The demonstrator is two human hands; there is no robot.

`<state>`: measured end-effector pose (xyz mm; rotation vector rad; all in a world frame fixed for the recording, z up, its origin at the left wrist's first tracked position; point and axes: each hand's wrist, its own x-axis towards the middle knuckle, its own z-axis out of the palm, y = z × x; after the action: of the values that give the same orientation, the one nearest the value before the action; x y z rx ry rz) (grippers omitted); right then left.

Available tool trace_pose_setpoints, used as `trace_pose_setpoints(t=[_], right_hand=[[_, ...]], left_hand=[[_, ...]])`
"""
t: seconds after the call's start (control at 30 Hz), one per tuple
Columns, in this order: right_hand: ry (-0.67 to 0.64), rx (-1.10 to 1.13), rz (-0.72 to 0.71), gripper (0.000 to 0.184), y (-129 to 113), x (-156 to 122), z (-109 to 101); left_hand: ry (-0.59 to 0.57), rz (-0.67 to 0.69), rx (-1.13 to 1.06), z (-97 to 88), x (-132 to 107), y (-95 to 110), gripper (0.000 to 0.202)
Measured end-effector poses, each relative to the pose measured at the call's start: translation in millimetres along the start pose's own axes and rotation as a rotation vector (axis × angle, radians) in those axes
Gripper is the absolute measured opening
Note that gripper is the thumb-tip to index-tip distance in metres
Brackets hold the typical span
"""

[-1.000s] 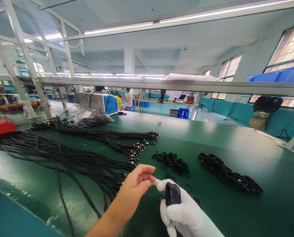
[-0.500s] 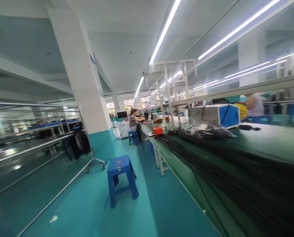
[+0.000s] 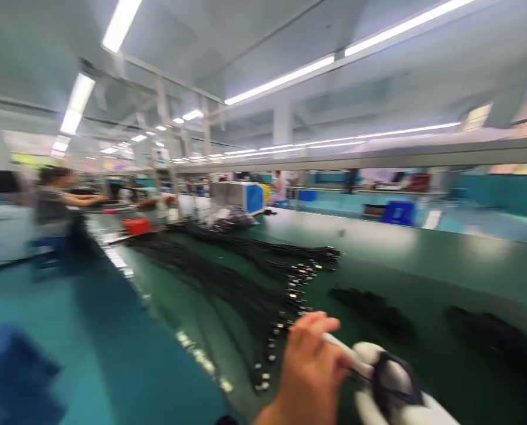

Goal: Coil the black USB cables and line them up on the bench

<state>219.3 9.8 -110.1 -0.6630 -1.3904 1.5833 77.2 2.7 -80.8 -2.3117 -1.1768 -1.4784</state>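
Note:
My left hand (image 3: 313, 369) reaches in from the bottom, bare and blurred, its fingers bent around one end of a thin white strip (image 3: 339, 347). The strip runs right into a rounded white shape (image 3: 367, 354) with black parts. This shape looks like my right hand in a white glove, but blur hides its fingers and anything in them. Beyond my left hand, a long bundle of black cables (image 3: 228, 280) lies on the green tabletop (image 3: 426, 265), its small metal connector ends (image 3: 293, 289) turned toward me.
Dark cable coils (image 3: 373, 307) lie at right. Farther back are a red box (image 3: 137, 226), a clear plastic bag (image 3: 228, 218) and a blue-and-grey machine (image 3: 253, 198). A seated person (image 3: 53, 203) works at the far left. A blue stool (image 3: 17, 375) stands on the floor, lower left.
The view has swung right, so the bench fills more of it and the pillar is gone. My left hand and the white thing have come into view. The cables' connector ends now show.

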Motion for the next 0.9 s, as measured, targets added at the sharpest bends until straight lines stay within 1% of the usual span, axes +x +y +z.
trace_pose_setpoints(t=[0.03, 0.07, 0.13, 0.17, 0.2, 0.23, 0.3, 0.33, 0.4, 0.43, 0.5, 0.57, 0.67, 0.77, 0.83, 0.9], right_hand=[[0.028, 0.011, 0.025, 0.047, -7.8, -11.2, -6.3], [0.035, 0.042, 0.049, 0.050, -13.5, -18.8, -8.5], [-0.122, 0.307, 0.115, 0.052, -19.2, -23.2, -4.1], [-0.166, 0.396, 0.125, 0.052, -20.3, -21.6, 0.4], [-0.193, 0.466, 0.118, 0.052, -21.2, -18.7, 5.2], [-0.184, 0.503, 0.100, 0.054, -22.3, -15.5, 9.7], [-0.124, 0.498, 0.086, 0.058, -25.6, -10.5, 16.7], [-0.084, 0.472, 0.102, 0.060, -27.3, -8.8, 19.0], [-0.018, 0.400, 0.182, 0.057, -28.9, -6.5, 21.9], [0.008, 0.364, 0.230, 0.052, -28.3, -5.5, 23.0], [0.060, 0.316, 0.305, 0.040, -24.2, -3.4, 25.0], [0.100, 0.291, 0.351, 0.034, -18.3, -1.5, 26.9], [0.144, 0.288, 0.394, 0.027, -11.6, -0.6, 28.3], [0.084, 0.320, 0.372, 0.026, -9.2, -2.0, 27.2], [0.027, 0.355, 0.332, 0.036, -8.5, -3.2, 25.5], [0.003, 0.422, 0.316, 0.045, -7.6, -3.8, 23.6]], left_hand=[[0.051, -0.001, -0.032, -1.7, 2.0, -2.3, 0.016], [0.074, -0.008, -0.064, -3.8, 3.0, -5.4, 0.018], [0.043, 0.023, -0.122, -8.7, 3.5, -10.9, 0.019], [0.024, 0.033, -0.143, -11.3, 3.7, -12.7, 0.018], [0.001, 0.034, -0.164, -13.8, 4.3, -13.8, 0.017], [-0.024, 0.017, -0.185, -16.4, 5.7, -14.7, 0.015], [-0.073, -0.060, -0.227, -21.7, 11.1, -16.4, 0.013], [-0.103, -0.105, -0.244, -24.5, 15.0, -17.2, 0.013], [-0.192, -0.145, -0.247, -29.8, 23.8, -18.1, 0.021], [-0.248, -0.127, -0.234, -31.6, 28.0, -18.0, 0.026], [-0.369, -0.043, -0.200, -32.3, 33.9, -16.8, 0.034], [-0.438, 0.019, -0.172, -28.9, 35.5, -15.2, 0.039], [-0.453, 0.035, -0.169, -20.3, 31.9, -15.4, 0.043], [-0.422, 0.054, -0.196, -13.9, 27.0, -18.2, 0.042], [-0.410, 0.030, -0.223, -12.4, 25.5, -19.7, 0.040], [-0.428, -0.040, -0.256, -12.6, 25.9, -20.0, 0.040]])
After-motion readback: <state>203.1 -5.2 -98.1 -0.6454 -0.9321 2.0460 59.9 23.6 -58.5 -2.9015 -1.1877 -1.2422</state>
